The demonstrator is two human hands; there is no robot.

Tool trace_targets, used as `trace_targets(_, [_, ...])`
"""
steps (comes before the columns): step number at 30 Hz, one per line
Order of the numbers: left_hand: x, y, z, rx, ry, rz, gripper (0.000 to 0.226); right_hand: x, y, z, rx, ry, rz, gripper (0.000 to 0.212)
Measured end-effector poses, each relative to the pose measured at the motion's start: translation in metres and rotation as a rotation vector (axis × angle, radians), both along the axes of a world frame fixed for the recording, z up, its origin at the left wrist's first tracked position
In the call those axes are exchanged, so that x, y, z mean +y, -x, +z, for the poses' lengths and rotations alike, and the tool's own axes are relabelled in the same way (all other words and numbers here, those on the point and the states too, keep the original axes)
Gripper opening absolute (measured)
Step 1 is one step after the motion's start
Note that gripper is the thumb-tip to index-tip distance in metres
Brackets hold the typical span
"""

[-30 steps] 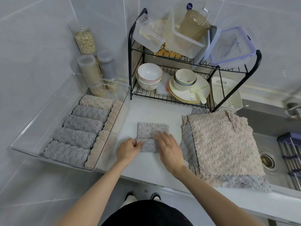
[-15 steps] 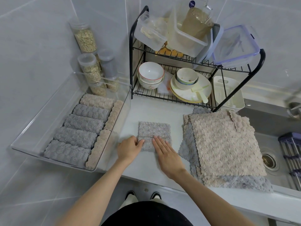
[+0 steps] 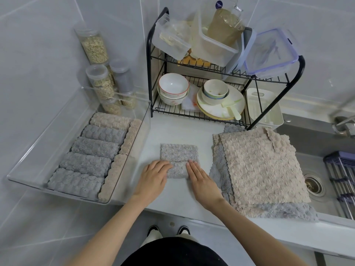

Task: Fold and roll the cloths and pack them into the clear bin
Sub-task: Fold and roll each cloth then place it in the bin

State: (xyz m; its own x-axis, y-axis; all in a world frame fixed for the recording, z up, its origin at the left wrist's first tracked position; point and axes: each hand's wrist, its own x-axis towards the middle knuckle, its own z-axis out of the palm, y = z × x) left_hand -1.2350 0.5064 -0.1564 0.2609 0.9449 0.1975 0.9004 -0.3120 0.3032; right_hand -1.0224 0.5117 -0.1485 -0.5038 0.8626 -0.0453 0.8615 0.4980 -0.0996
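A folded grey cloth [image 3: 179,156] lies on the white counter, its near end turned over into a short roll. My left hand [image 3: 153,179] rests against the roll's left end, fingers curled on it. On the roll's right end my right hand [image 3: 201,181] lies flat, fingers together. The clear bin [image 3: 132,150] stands to the left, holding several rolled grey cloths [image 3: 90,162] in a row and beige rolls [image 3: 123,150] along its right wall. To the right a stack of flat beige and grey cloths [image 3: 259,167] reaches over the sink's edge.
A black wire dish rack [image 3: 201,116] with bowls, plates and plastic containers stands behind the cloth. Jars of grain [image 3: 99,83] sit behind the bin. The sink [image 3: 315,181] lies at the right. The counter's front edge runs just below my wrists.
My right hand has slid from the middle of the cloth to its right end, and my left hand has moved onto the left end. The near end stays rolled.
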Motion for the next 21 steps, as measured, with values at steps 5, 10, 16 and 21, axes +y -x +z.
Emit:
trace_targets(5, [0.000, 0.010, 0.007, -0.022, 0.117, -0.017, 0.055, 0.006, 0.004, 0.004, 0.027, 0.034, -0.061, 0.083])
trace_targets(10, [0.011, 0.009, 0.016, -0.117, 0.200, 0.053, 0.041, 0.015, -0.004, 0.013, 0.234, 0.115, -0.096, 0.058])
trace_targets(16, [0.005, 0.000, 0.026, -0.308, 0.465, 0.201, 0.029, 0.028, -0.017, 0.038, 0.467, 0.436, -0.275, 0.039])
trace_targets(21, [0.009, -0.006, 0.026, -0.391, 0.701, 0.355, 0.033, 0.041, -0.021, 0.035, 0.561, 0.600, -0.496, 0.029])
